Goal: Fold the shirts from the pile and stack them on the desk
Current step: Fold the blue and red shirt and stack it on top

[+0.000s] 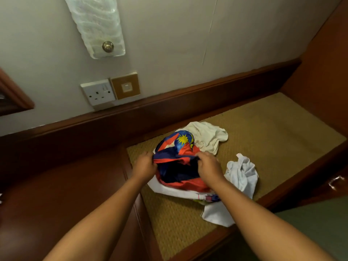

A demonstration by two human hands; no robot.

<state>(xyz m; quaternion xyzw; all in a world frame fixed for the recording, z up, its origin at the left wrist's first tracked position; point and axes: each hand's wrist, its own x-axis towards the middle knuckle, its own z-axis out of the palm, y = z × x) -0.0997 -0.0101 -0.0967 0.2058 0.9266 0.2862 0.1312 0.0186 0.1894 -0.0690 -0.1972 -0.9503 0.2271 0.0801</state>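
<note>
Shirts lie heaped mid-bench (282, 119); the flag-print shirt (177, 159) on top, likely light, limp and slippery, is pinched by left hand (145, 164) at nine o'clock, right hand (207, 164) at three.

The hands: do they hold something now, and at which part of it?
Both hold the red and blue shirt. The left hand grips its left upper edge, the right hand its right upper edge, fingers curled into the cloth.
</note>
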